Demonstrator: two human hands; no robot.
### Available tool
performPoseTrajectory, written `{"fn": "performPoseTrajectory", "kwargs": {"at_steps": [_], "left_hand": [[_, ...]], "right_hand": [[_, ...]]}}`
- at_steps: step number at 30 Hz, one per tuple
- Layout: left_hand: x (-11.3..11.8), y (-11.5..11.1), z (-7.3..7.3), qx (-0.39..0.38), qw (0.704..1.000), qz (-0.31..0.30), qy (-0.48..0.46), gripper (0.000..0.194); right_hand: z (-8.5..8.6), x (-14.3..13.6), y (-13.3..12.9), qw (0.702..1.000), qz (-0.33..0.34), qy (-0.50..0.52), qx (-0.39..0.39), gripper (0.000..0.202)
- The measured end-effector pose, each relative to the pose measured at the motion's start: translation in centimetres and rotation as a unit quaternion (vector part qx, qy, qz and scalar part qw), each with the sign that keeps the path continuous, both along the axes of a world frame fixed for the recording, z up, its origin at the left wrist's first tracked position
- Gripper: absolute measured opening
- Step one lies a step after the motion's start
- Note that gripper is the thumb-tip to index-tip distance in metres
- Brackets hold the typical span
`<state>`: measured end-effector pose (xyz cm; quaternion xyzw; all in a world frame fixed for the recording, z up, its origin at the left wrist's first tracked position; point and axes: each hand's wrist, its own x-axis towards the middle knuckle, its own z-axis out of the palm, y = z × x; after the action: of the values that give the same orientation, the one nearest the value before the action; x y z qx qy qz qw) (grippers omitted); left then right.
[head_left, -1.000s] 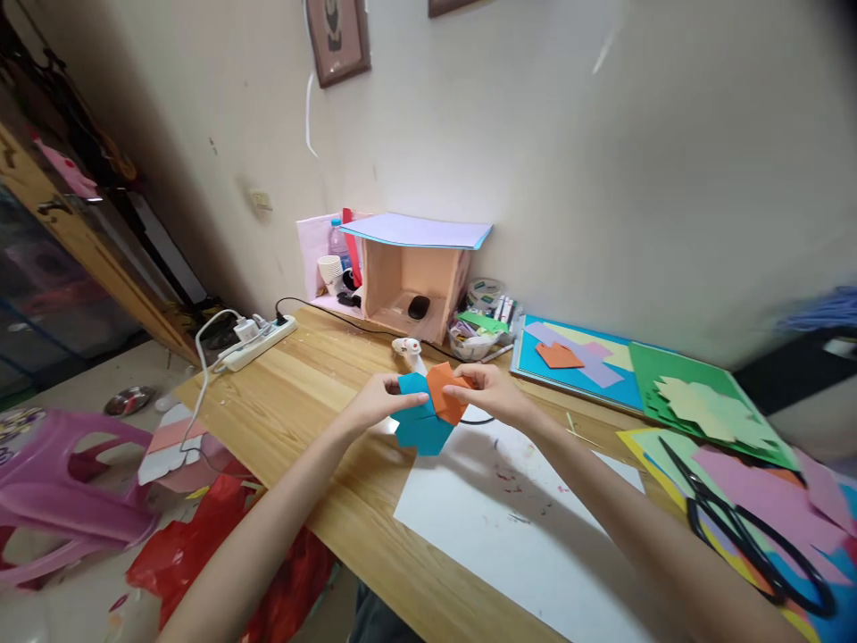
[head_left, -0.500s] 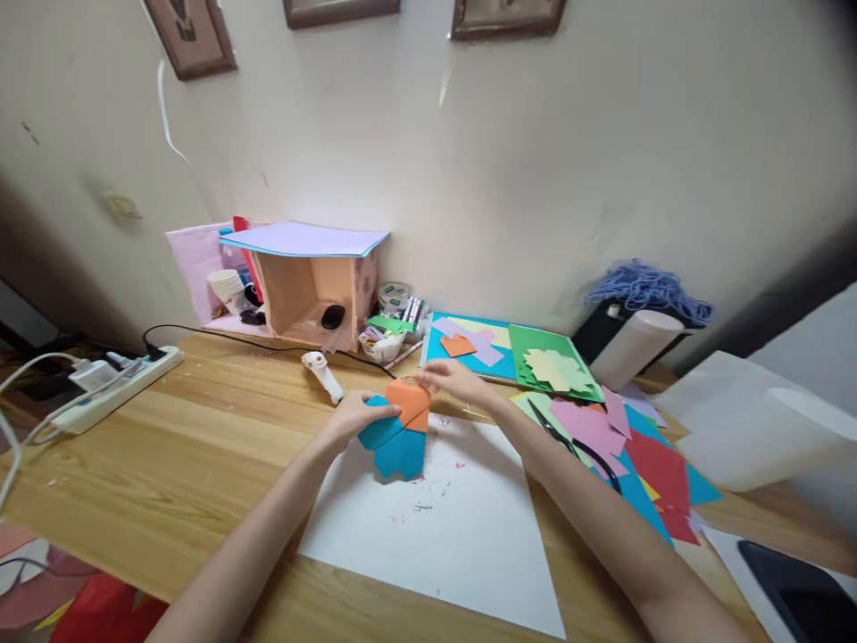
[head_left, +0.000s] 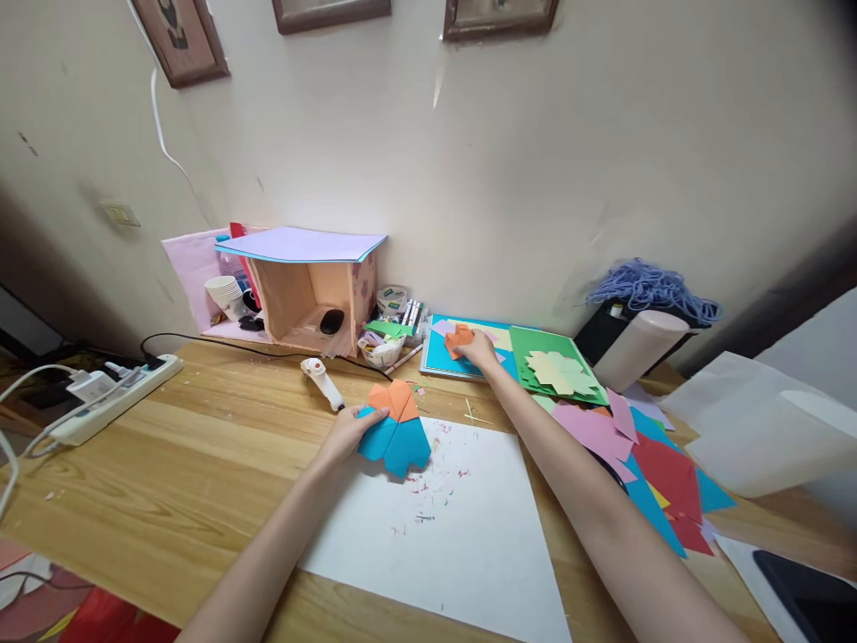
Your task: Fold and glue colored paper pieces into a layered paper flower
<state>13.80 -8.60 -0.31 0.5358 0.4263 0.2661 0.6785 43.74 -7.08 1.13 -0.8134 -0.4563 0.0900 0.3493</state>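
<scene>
Left fingers (head_left: 377, 415) pinch blue-orange paper (head_left: 402, 439); right fingers (head_left: 477, 343) seemingly pinch an orange piece (head_left: 457, 340).

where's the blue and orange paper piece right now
In the head view, the blue and orange paper piece is in the left hand, just left of centre, over the far left part of the white sheet.

orange piece (head_left: 458, 341): partly covered by right fingers (head_left: 476, 343) | picture frames (head_left: 499, 27): top-cropped

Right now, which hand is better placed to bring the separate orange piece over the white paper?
The right, I'd judge: the right hand has its fingers at the orange piece, while the left hand is holding the blue-and-orange shape.
</scene>
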Motion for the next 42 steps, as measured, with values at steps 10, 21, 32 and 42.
{"fn": "performPoseTrajectory", "kwargs": {"at_steps": [10, 21, 32, 42], "left_hand": [[0.0, -1.4, -0.2, 0.090, 0.990, 0.094, 0.052, 0.038], [0.1, -1.2, 0.1, 0.071, 0.993, 0.070, 0.066, 0.041], [0.0, -1.4, 1.1, 0.064, 0.994, 0.083, 0.037, 0.042], [-0.9, -0.7, 1.8, 0.061, 0.995, 0.077, 0.005, 0.047]], "right_hand": [[0.9, -8.2, -11.1, 0.961, 0.246, -0.127, -0.010, 0.018], [0.1, -6.9, -11.4, 0.951, 0.262, 0.135, -0.089, 0.073], [-1.0, -6.6, -11.0, 0.952, 0.288, 0.014, -0.106, 0.040], [0.1, -7.7, -11.3, 0.937, 0.305, 0.116, -0.128, 0.037]]}}
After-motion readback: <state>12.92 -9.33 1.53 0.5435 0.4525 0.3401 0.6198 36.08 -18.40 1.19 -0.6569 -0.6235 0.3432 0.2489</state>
